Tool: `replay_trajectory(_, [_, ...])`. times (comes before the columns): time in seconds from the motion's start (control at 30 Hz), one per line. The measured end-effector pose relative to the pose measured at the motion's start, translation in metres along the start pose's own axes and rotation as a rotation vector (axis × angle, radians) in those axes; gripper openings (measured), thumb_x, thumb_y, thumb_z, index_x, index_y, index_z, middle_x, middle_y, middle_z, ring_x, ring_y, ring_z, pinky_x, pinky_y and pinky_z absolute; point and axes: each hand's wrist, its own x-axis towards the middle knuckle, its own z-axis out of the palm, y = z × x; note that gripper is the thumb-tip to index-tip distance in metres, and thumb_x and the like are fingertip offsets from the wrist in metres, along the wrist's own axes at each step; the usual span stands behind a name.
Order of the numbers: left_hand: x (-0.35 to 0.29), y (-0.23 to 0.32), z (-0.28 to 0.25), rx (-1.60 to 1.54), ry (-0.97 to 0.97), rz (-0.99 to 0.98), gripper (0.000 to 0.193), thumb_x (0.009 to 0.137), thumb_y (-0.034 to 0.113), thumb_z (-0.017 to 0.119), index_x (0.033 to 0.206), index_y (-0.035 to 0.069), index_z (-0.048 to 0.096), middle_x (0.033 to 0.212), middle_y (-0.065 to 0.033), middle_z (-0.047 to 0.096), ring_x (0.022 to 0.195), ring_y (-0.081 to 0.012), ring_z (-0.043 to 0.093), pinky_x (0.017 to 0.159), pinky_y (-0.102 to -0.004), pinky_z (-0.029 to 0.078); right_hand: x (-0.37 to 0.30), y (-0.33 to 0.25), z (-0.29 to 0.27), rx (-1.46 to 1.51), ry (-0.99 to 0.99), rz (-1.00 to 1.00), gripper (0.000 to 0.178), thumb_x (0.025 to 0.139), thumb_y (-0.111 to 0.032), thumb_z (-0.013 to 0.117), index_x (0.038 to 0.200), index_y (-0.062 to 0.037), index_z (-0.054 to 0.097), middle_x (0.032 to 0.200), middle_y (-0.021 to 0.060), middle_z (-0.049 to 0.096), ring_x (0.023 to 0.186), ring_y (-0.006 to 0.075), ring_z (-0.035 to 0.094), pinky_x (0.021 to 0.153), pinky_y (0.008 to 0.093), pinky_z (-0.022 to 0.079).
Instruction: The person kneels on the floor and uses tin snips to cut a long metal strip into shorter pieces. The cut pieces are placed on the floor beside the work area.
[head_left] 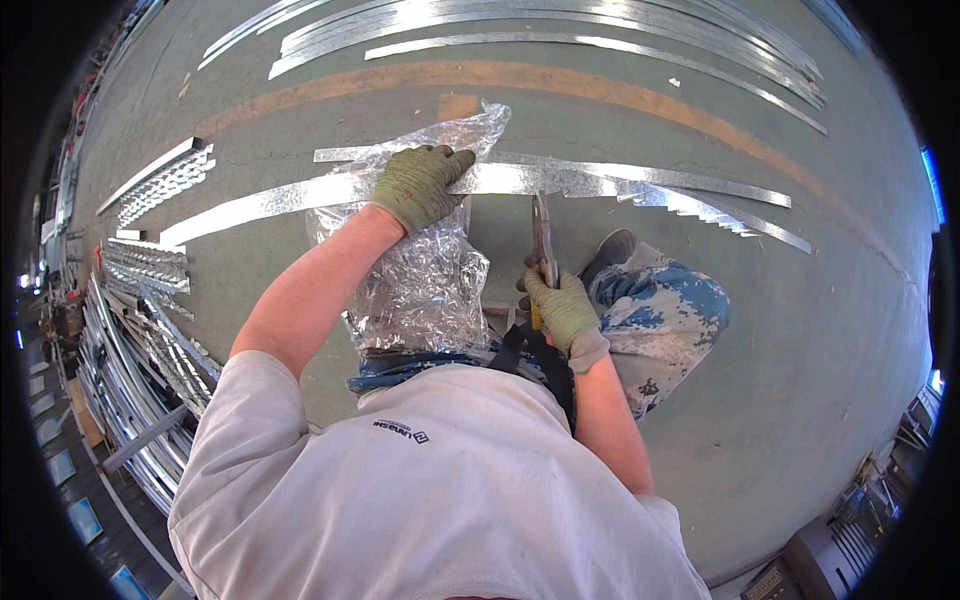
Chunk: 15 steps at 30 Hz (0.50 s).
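Observation:
My left hand (424, 188), in a green work glove, grips a long, shiny metal strip (270, 207) that lies crosswise in front of me. Crinkled clear plastic sheeting (425, 285) covers my leg beneath it and reaches past the strip's far side. In my gloved right hand (564, 305) is a pair of tin snips (543, 243), its handle partly hidden by my fingers. The blades point away from me, with their tips at the near edge of the strip. Further strips (700, 183) overlap at the right end, some with jagged, stepped cuts.
Long metal strips (450, 22) lie across the floor at the far side. Cut, toothed pieces (170, 185) are stacked at the left, above a heap of metal profiles (140, 370). A dark machine (825, 560) stands at the lower right. An orange line crosses the green floor.

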Motion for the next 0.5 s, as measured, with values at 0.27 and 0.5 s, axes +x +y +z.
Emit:
replay_trajectory(0.27, [-0.001,0.000,0.001,-0.008,0.021,0.008,0.057,0.098,0.032,0.080,0.153,0.017,0.072,0.137,-0.0164,0.078,0.124,-0.0404,0.074,0.109,-0.0533,0.059,0.006,0.002,0.005,-0.111,0.138,0.013,0.036,0.110,-0.042,0.080,0.116,-0.0066,0.075,0.085,0.0046,0.072,0.061,0.0165,0.067,0.050,0.0353,0.049])
replay_trajectory(0.5, [0.003,-0.003,0.001,0.006,-0.033,-0.006,0.060,0.100,0.038,0.081,0.155,0.018,0.068,0.134,-0.0142,0.077,0.125,-0.0372,0.074,0.107,-0.0526,0.060,-0.001,-0.006,0.012,0.186,0.020,0.097,0.030,0.109,-0.036,0.081,0.111,-0.0069,0.073,0.080,0.0066,0.072,0.053,0.0178,0.063,0.048,0.0371,0.050])
